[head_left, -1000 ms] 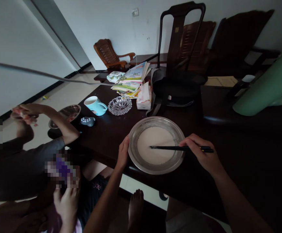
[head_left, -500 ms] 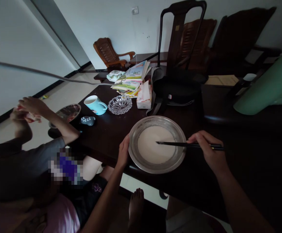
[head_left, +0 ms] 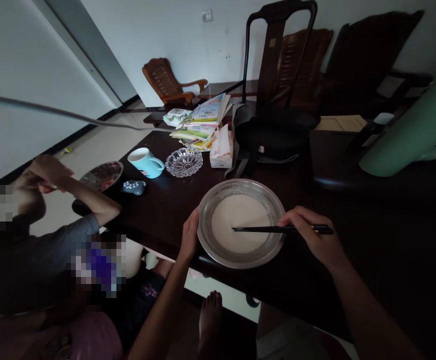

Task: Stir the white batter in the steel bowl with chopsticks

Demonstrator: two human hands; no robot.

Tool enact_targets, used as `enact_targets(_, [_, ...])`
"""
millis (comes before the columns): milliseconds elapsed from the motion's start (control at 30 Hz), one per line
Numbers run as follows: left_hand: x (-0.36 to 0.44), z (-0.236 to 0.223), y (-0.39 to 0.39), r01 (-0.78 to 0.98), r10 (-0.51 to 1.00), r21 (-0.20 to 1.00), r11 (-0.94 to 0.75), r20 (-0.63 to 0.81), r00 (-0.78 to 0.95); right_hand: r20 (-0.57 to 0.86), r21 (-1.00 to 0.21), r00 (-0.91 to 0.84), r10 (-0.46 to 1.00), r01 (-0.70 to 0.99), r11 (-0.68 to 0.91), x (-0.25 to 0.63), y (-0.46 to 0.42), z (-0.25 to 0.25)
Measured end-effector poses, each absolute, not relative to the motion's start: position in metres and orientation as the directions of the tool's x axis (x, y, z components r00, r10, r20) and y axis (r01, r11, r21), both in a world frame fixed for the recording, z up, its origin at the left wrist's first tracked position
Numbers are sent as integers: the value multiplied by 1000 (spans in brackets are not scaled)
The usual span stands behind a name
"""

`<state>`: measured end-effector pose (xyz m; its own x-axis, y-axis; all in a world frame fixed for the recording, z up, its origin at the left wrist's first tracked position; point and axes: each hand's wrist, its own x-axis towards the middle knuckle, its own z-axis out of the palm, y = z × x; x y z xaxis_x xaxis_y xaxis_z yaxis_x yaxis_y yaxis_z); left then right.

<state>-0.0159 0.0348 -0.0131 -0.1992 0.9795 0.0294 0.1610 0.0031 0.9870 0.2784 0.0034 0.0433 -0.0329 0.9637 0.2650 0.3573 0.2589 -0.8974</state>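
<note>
A round metal basin (head_left: 206, 240) with white batter in it sits near the front edge of the dark table (head_left: 172, 200). My left hand (head_left: 189, 236) grips the basin's left rim. My right hand (head_left: 311, 239) is closed on a pair of dark chopsticks (head_left: 266, 229), which lie level across the basin with their tips in the batter near the middle.
Behind the basin stand a blue mug (head_left: 145, 162), a glass ashtray (head_left: 183, 162), a tissue pack (head_left: 221, 141), stacked booklets (head_left: 202, 120) and a black bag (head_left: 274, 135). A small metal bowl (head_left: 101, 176) sits at the table's left corner. Another person sits at left, arm (head_left: 78, 192) raised. Chairs stand behind.
My right hand and the chopsticks swung right and up, then came back left, tips moving through the batter. The person at left lowered their raised hands slightly.
</note>
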Motion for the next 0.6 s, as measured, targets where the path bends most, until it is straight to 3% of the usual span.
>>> enact_targets(67, [-16,-14,35,156,978,988,3,29,-205,280,-875,-73,957,391,286,278,3,44])
enact_targets(233, [-17,-15,35,175,975,984,10,29,-220,269,-909,71,961,349,229,278,2,43])
enact_targets(400, [-16,-14,35,184,977,983,21,19,-213,257,-889,-74,963,372,266,276,3,44])
enact_targets(600, [-17,-15,36,188,977,982,13,28,-214,234,-935,117,965,300,191,279,4,41])
